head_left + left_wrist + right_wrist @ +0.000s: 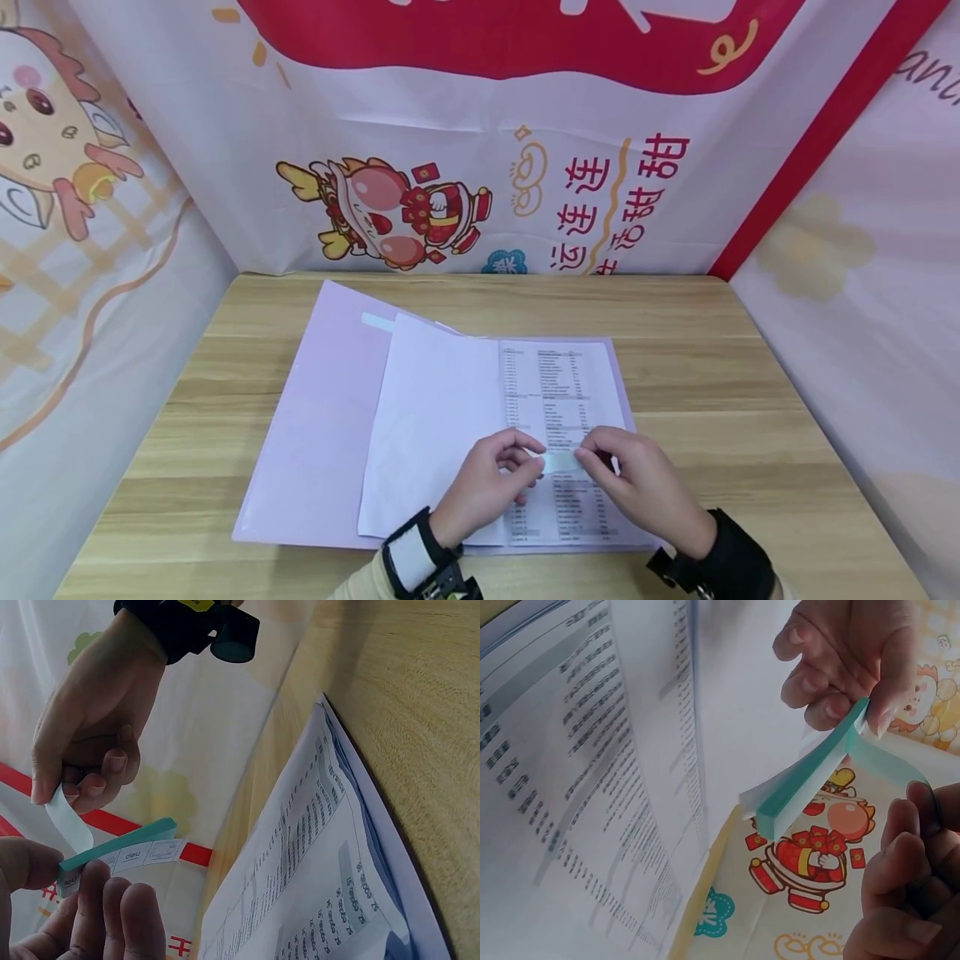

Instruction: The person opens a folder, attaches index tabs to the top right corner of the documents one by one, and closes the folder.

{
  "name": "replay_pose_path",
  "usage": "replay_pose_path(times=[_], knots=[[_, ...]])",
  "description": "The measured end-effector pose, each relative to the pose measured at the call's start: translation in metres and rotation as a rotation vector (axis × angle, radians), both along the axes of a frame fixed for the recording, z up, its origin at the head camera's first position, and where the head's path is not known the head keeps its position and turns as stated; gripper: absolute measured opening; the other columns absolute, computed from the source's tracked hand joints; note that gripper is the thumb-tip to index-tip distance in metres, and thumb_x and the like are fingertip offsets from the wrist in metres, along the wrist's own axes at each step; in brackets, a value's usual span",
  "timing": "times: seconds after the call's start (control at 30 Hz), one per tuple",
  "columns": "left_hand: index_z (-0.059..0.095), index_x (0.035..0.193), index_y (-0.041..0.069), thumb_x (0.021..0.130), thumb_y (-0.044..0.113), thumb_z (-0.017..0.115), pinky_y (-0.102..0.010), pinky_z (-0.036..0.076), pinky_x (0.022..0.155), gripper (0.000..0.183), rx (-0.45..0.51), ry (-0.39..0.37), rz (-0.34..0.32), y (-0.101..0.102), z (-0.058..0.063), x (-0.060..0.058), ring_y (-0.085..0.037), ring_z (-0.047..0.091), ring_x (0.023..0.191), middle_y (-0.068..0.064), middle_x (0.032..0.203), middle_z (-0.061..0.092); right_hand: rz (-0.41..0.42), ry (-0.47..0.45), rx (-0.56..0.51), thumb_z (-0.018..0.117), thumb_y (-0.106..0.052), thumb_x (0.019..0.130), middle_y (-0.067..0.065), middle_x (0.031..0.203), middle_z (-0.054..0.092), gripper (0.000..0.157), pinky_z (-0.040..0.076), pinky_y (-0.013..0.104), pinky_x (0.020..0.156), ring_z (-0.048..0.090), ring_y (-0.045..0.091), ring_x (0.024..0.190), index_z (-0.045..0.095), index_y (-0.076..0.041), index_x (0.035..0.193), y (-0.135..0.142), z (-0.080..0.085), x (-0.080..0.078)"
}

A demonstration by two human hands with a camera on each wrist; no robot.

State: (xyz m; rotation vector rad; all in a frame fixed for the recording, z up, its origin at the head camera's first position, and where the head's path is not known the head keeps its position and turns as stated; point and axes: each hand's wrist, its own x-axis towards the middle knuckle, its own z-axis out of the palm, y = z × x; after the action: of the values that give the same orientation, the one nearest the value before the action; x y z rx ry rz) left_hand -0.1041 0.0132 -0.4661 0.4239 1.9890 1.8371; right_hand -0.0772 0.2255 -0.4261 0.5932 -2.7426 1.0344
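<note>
Over the printed page, my left hand (491, 483) pinches a narrow pad of teal sticky notes (799, 784) between thumb and fingers. Its white backing, marked with small print, fans away from the pad in the left wrist view. My right hand (641, 483) pinches the free end of a single pale teal sticky strip (69, 825). That strip curves between the hands and still meets the pad at its other end. Beneath both hands lies an open lilac folder (307, 433) with printed sheets (592, 500) on its right side.
A white page (431, 433) lies turned over to the folder's left side. One pale teal strip (377, 322) sits near the top of the left cover. Wooden table (697, 367) surrounds the folder, and printed cloth (450, 108) hangs behind and at both sides.
</note>
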Motion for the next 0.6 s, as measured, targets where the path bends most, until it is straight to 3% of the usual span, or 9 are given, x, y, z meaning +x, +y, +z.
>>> replay_pose_path(times=[0.27, 0.37, 0.47, 0.6], knots=[[0.066, 0.102, 0.021, 0.093, 0.038, 0.055, -0.035, 0.054, 0.058, 0.022, -0.004, 0.008, -0.021, 0.0001, -0.0021, 0.0001, -0.036, 0.061, 0.078, -0.007, 0.085, 0.065, 0.040, -0.005, -0.040, 0.061, -0.017, 0.092, -0.017, 0.065, 0.047, 0.019, 0.035, 0.017, 0.047, 0.042, 0.000, 0.055, 0.060, -0.025, 0.074, -0.0052, 0.0057, -0.0009], [0.066, 0.103, 0.021, 0.096, 0.042, 0.048, -0.035, 0.054, 0.064, 0.029, -0.005, 0.002, -0.019, 0.0004, -0.0020, -0.0005, -0.035, 0.059, 0.084, -0.004, 0.087, 0.062, 0.040, -0.023, -0.048, 0.061, -0.017, 0.092, -0.016, 0.065, 0.048, 0.019, 0.035, 0.017, 0.047, 0.042, 0.001, 0.055, 0.061, -0.025, 0.075, -0.0063, 0.0076, -0.0011], [0.066, 0.106, 0.018, 0.099, 0.037, 0.043, -0.036, 0.053, 0.074, 0.031, -0.017, 0.013, -0.018, 0.0016, -0.0017, -0.0018, -0.030, 0.058, 0.091, 0.001, 0.094, 0.062, 0.040, -0.047, -0.059, 0.060, -0.018, 0.092, -0.015, 0.065, 0.048, 0.018, 0.035, 0.018, 0.047, 0.043, 0.002, 0.055, 0.061, -0.024, 0.075, -0.0068, 0.0092, -0.0014], [0.063, 0.116, 0.015, 0.101, 0.019, 0.040, -0.033, 0.051, 0.080, 0.028, -0.031, 0.044, -0.036, 0.0055, -0.0034, -0.0047, -0.016, 0.058, 0.096, 0.007, 0.111, 0.061, 0.053, -0.060, -0.077, 0.059, -0.016, 0.092, -0.014, 0.066, 0.049, 0.018, 0.035, 0.018, 0.048, 0.043, 0.004, 0.055, 0.061, -0.023, 0.076, -0.0076, 0.0106, -0.0011]])
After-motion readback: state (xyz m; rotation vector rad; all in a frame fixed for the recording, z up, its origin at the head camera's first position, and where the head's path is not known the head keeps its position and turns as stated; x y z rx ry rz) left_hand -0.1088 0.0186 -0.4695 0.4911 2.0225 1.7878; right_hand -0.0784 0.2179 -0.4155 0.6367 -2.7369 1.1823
